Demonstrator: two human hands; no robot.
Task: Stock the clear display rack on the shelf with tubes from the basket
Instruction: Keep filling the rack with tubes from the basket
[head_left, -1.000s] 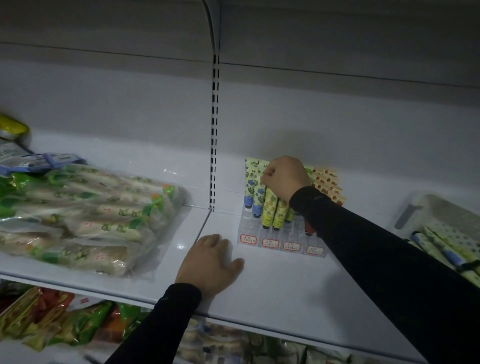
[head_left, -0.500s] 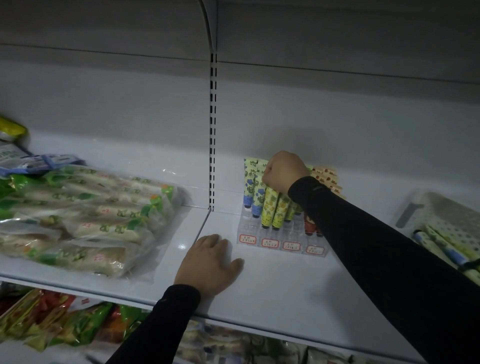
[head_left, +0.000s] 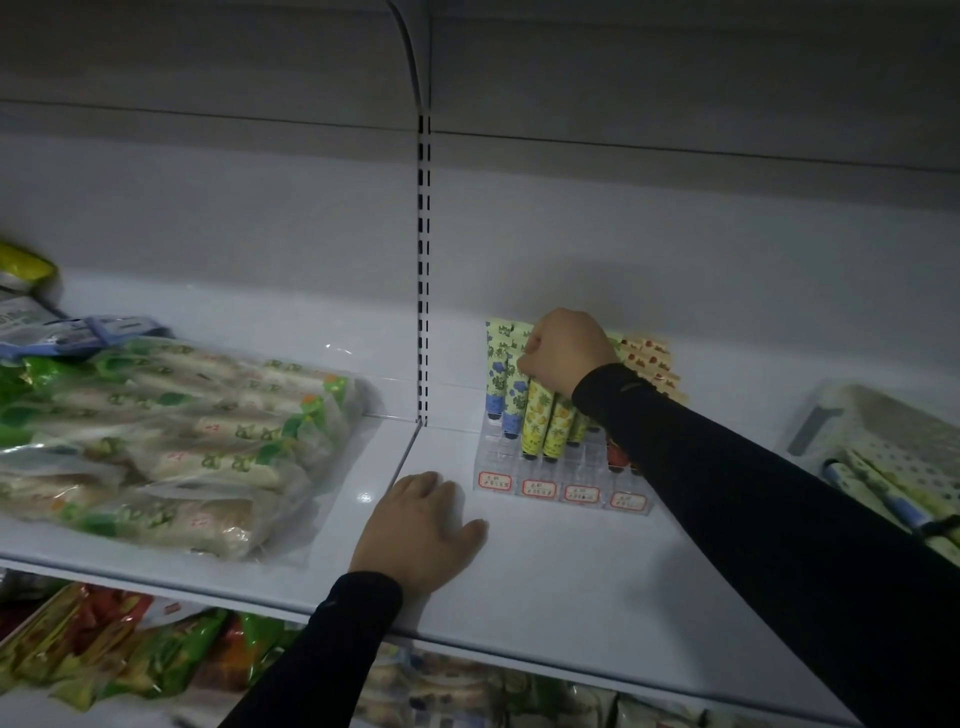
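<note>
My right hand (head_left: 563, 351) is up at the back of the clear display rack (head_left: 561, 467), fingers curled into a fist over the tops of the upright tubes; it seems to be gripping the top of a yellow pineapple-print tube (head_left: 537, 421), though the fingertips are hidden behind the knuckles and I cannot tell exactly which tube they pinch; my left hand (head_left: 418, 525) lies palm down on the white shelf (head_left: 545, 566), fingers relaxed and slightly spread, just in front and to the left of the rack, holding nothing. The rack stands on the shelf near the slotted upright (head_left: 424, 270); it carries blue-flower tubes (head_left: 501, 374) in its left column, yellow ones next to them, and red-capped strawberry tubes (head_left: 652, 364) on the right, partly behind my sleeve; four red-bordered price labels (head_left: 539, 488) line its front edge. The basket (head_left: 883, 421) sits at the far right of the same shelf, well apart from the rack, with more tubes (head_left: 883, 493) lying in it; a big clear bag of green-and-white wrapped snacks (head_left: 171, 441) fills the shelf bay to the left; coloured packets (head_left: 104, 644) show on the shelf below.
</note>
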